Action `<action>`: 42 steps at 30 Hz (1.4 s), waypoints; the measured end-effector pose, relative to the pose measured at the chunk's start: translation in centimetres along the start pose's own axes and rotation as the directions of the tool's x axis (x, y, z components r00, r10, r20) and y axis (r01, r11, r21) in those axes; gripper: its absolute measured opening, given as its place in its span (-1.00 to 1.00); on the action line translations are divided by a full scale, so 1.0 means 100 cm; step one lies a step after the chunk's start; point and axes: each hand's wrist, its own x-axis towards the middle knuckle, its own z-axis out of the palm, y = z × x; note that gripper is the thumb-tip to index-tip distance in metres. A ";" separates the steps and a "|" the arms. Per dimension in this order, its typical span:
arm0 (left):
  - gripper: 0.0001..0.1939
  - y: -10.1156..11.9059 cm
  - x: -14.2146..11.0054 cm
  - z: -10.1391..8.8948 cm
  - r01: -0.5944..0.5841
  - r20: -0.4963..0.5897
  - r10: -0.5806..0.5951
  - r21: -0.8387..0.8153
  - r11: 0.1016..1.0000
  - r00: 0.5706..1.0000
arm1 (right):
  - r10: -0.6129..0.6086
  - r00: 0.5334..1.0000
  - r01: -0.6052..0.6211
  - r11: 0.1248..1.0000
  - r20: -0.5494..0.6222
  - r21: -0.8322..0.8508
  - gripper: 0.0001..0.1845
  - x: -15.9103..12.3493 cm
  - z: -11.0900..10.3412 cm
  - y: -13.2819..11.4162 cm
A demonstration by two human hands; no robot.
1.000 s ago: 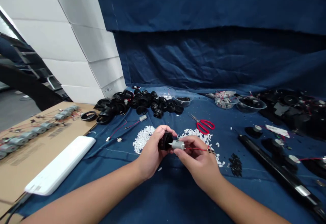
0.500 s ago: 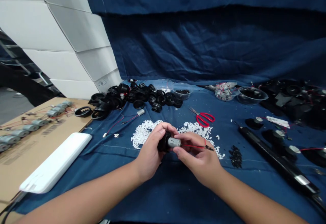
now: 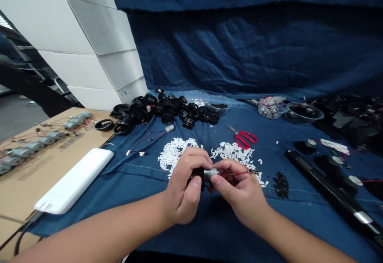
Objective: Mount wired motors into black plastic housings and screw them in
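My left hand (image 3: 186,189) is wrapped round a black plastic housing (image 3: 197,172), much of it hidden by the fingers. Out of the housing's right side sticks a small silver motor (image 3: 210,173), which my right hand (image 3: 239,187) pinches between thumb and fingers. Red wires (image 3: 233,173) run from the motor's end across the right hand to a small dark connector (image 3: 253,171). Behind both hands lie two heaps of small white plastic pieces (image 3: 175,153) on the blue cloth.
Red-handled scissors (image 3: 245,139) lie behind the right hand. Black housings (image 3: 169,109) pile up at the back, beside clear bowls (image 3: 220,106). A white power bank-like block (image 3: 76,181) and wired motors (image 3: 32,146) on cardboard are left; a long black tool (image 3: 329,193) lies right.
My left hand has rolled over the housing, its thumb now on the near side. The motor shows less of its length outside the housing. The whole view has shifted slightly.
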 end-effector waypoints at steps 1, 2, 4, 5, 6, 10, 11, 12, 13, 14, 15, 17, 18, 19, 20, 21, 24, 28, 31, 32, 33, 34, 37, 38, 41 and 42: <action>-0.75 0.000 0.000 -0.001 -0.047 0.020 0.046 0.036 0.998 0.999 | 0.019 1.000 -0.020 0.999 0.017 0.027 -0.75 -0.001 0.000 -0.001; -0.73 -0.001 -0.001 -0.002 -0.088 0.036 0.086 0.072 0.994 0.996 | 0.039 0.999 -0.040 0.998 0.033 0.050 -0.76 -0.002 0.001 -0.001; -0.69 -0.002 -0.003 -0.002 -0.149 0.051 0.144 0.131 0.980 0.988 | 0.062 0.996 -0.066 0.996 0.061 0.061 -0.77 -0.005 0.001 -0.001; -0.68 -0.003 -0.004 -0.001 -0.162 0.049 0.156 0.148 0.976 0.987 | 0.068 0.995 -0.072 0.996 0.071 0.060 -0.78 -0.006 0.001 -0.001; -0.68 -0.004 -0.005 0.001 -0.162 0.038 0.158 0.157 0.974 0.987 | 0.072 0.994 -0.077 0.995 0.079 0.064 -0.79 -0.006 0.001 0.000; -0.63 -0.004 -0.003 0.007 -0.171 0.023 0.170 0.198 0.965 0.985 | 0.067 0.994 -0.080 0.986 0.086 0.147 -0.80 -0.005 0.000 0.000; -0.59 -0.004 0.000 0.009 -0.199 0.037 0.195 0.204 0.959 0.980 | 0.063 0.994 -0.077 0.983 0.085 0.166 -0.80 -0.004 -0.001 0.001; -0.53 -0.005 0.004 0.010 -0.242 0.057 0.235 0.209 0.947 0.970 | 0.065 0.994 -0.080 0.979 0.085 0.188 -0.79 -0.002 -0.002 0.001; -0.44 -0.006 0.008 0.011 -0.294 0.076 0.284 0.214 0.932 0.956 | 0.080 0.993 -0.097 0.972 0.086 0.216 -0.78 -0.002 -0.003 0.001; -0.36 -0.008 0.012 0.011 -0.341 0.078 0.332 0.217 0.915 0.940 | 0.106 0.990 -0.126 0.959 0.089 0.253 -0.76 -0.001 -0.005 0.001; -0.29 -0.009 0.016 0.012 -0.371 0.062 0.367 0.215 0.903 0.928 | 0.138 0.986 -0.160 0.941 0.093 0.299 -0.74 -0.001 -0.007 0.000; -0.20 -0.012 0.021 0.011 -0.364 0.017 0.367 0.177 0.915 0.930 | 0.190 0.975 -0.220 0.893 0.115 0.392 -0.68 -0.002 -0.009 0.001; -0.19 -0.013 0.022 0.010 -0.340 0.008 0.343 0.139 0.930 0.939 | 0.206 0.969 -0.244 0.874 0.134 0.421 -0.65 -0.002 -0.010 0.001; -0.19 -0.012 0.023 0.009 -0.320 0.018 0.319 0.099 0.942 0.947 | 0.217 0.964 -0.262 0.863 0.152 0.433 -0.62 -0.003 -0.010 0.003; -0.23 -0.011 0.024 0.007 -0.311 0.039 0.309 0.070 0.948 0.950 | 0.221 0.961 -0.271 0.866 0.165 0.420 -0.60 -0.004 -0.011 0.005; -0.27 -0.009 0.024 0.005 -0.319 0.060 0.315 0.062 0.946 0.947 | 0.213 0.964 -0.259 0.893 0.161 0.367 -0.61 -0.005 -0.011 0.007; -0.34 0.001 0.026 -0.002 -0.388 0.037 0.387 0.157 0.908 0.921 | 0.095 0.993 -0.100 0.991 0.065 0.089 -0.65 -0.009 -0.012 0.017; -0.36 0.009 0.027 -0.010 -0.378 -0.003 0.401 0.325 0.867 0.916 | -0.152 0.986 0.144 0.983 -0.061 -0.117 -0.81 -0.015 -0.018 0.021; -0.40 0.010 0.025 -0.011 -0.360 0.019 0.378 0.356 0.863 0.926 | -0.490 0.872 0.446 0.780 0.014 -0.439 -0.70 -0.014 -0.021 0.013; -0.40 0.009 0.024 -0.010 -0.360 0.027 0.375 0.350 0.865 0.927 | -0.554 0.827 0.511 0.672 0.094 -0.536 -0.66 -0.013 -0.022 0.010; -0.40 0.009 0.023 -0.008 -0.359 0.032 0.370 0.342 0.869 0.928 | -0.572 0.802 0.546 0.587 0.172 -0.597 -0.68 -0.012 -0.022 0.007; -0.40 0.008 0.021 -0.006 -0.352 0.037 0.360 0.330 0.876 0.932 | -0.554 0.801 0.555 0.549 0.226 -0.625 -0.73 -0.010 -0.021 0.006; -0.39 0.006 0.018 0.001 -0.310 0.067 0.304 0.288 0.906 0.950 | -0.508 0.812 0.559 0.537 0.286 -0.632 -0.83 -0.007 -0.019 0.006; -0.38 0.005 0.017 0.003 -0.298 0.078 0.288 0.273 0.914 0.954 | -0.504 0.814 0.558 0.538 0.289 -0.632 -0.85 -0.006 -0.018 0.006; -0.35 0.003 0.017 0.006 -0.279 0.107 0.260 0.236 0.931 0.960 | -0.514 0.803 0.571 0.515 0.302 -0.639 -0.90 -0.003 -0.016 0.007; -0.36 0.002 0.017 0.006 -0.277 0.119 0.256 0.225 0.934 0.959 | -0.511 0.802 0.573 0.508 0.310 -0.644 -0.91 -0.002 -0.015 0.006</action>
